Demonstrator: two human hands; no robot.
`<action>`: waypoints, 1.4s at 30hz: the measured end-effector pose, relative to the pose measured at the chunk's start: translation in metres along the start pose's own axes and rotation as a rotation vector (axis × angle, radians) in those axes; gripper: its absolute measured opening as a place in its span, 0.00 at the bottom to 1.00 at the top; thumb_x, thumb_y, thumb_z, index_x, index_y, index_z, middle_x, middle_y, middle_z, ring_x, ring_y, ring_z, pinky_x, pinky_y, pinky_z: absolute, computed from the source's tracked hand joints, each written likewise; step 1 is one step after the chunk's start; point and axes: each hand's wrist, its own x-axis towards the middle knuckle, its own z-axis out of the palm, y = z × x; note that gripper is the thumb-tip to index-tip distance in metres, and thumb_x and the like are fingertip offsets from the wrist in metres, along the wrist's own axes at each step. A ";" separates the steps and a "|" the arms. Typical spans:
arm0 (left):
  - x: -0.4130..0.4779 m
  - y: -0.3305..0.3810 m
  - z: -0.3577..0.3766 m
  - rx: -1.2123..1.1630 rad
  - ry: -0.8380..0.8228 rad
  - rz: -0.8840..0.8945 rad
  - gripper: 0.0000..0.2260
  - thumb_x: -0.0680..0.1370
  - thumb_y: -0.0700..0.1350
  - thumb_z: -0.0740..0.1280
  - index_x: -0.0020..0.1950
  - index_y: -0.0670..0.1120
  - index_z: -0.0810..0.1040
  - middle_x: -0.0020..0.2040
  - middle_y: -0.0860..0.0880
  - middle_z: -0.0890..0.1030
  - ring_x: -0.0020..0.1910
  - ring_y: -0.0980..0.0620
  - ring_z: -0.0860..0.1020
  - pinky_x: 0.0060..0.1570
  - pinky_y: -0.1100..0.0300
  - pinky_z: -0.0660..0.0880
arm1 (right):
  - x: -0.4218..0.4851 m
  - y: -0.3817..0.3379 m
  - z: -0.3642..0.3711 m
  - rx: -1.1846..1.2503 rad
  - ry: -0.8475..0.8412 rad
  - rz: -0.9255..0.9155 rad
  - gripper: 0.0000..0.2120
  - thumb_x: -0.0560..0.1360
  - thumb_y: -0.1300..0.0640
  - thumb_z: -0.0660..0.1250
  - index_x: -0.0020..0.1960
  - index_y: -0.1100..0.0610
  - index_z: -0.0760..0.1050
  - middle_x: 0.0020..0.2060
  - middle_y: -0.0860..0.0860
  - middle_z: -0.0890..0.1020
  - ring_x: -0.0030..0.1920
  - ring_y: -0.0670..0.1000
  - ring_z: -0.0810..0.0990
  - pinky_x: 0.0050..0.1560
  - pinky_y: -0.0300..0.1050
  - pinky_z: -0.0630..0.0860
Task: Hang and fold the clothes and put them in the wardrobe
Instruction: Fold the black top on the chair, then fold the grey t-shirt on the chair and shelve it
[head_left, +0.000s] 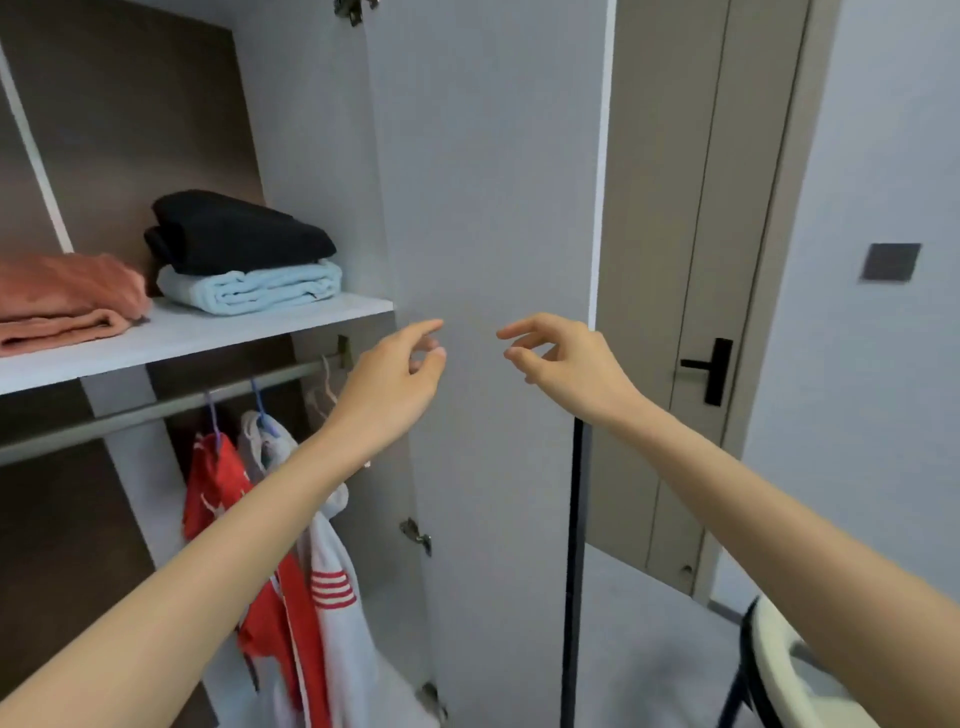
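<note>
1. Head view, hands: my left hand (395, 374) and my right hand (563, 364) are both raised in front of the grey wardrobe door (493, 208), near each other but apart. The fingers of each are loosely curled, the forefingers reaching forward, and neither hand holds anything. I cannot tell whether any fingertip touches the door.
2. Head view, shelf: the wardrobe stands open at the left. On its pale shelf (208, 332) lies a folded black garment (239, 234), stacked on a folded light-blue garment (254, 286). A folded salmon-pink garment (62, 301) lies to their left, apart from the stack.
3. Head view, rail: below the shelf runs a metal rail (156, 405). A red garment (218, 499) hangs from it on a blue hanger (213, 415). Just beside it to the right hangs a white garment with red stripes (337, 597). My left forearm crosses in front of both.
4. Head view, surroundings: to the right of the wardrobe door stands a beige room door (691, 260) with a black handle (711, 369). A dark wall switch (891, 262) sits on the wall further right. The edge of a white chair (779, 665) with a black frame shows at the lower right, partly behind my right forearm.
</note>
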 end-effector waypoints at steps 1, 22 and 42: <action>-0.008 0.006 0.010 -0.013 -0.027 0.014 0.17 0.81 0.46 0.59 0.71 0.51 0.70 0.59 0.55 0.76 0.52 0.60 0.72 0.51 0.69 0.63 | -0.015 0.005 -0.008 -0.011 0.007 0.026 0.09 0.77 0.54 0.64 0.55 0.46 0.78 0.47 0.43 0.82 0.40 0.47 0.82 0.44 0.36 0.75; -0.112 0.233 0.307 -0.336 -0.600 0.281 0.16 0.82 0.48 0.57 0.70 0.52 0.69 0.59 0.57 0.75 0.48 0.64 0.72 0.41 0.74 0.65 | -0.308 0.166 -0.270 -0.227 0.342 0.571 0.08 0.78 0.54 0.64 0.55 0.46 0.77 0.48 0.45 0.82 0.41 0.49 0.82 0.43 0.40 0.78; -0.213 0.380 0.634 -0.323 -1.031 0.288 0.15 0.81 0.45 0.59 0.68 0.47 0.71 0.58 0.52 0.77 0.50 0.54 0.75 0.49 0.61 0.69 | -0.554 0.395 -0.423 -0.298 0.481 1.224 0.12 0.74 0.60 0.63 0.54 0.51 0.79 0.51 0.47 0.82 0.49 0.46 0.78 0.49 0.39 0.71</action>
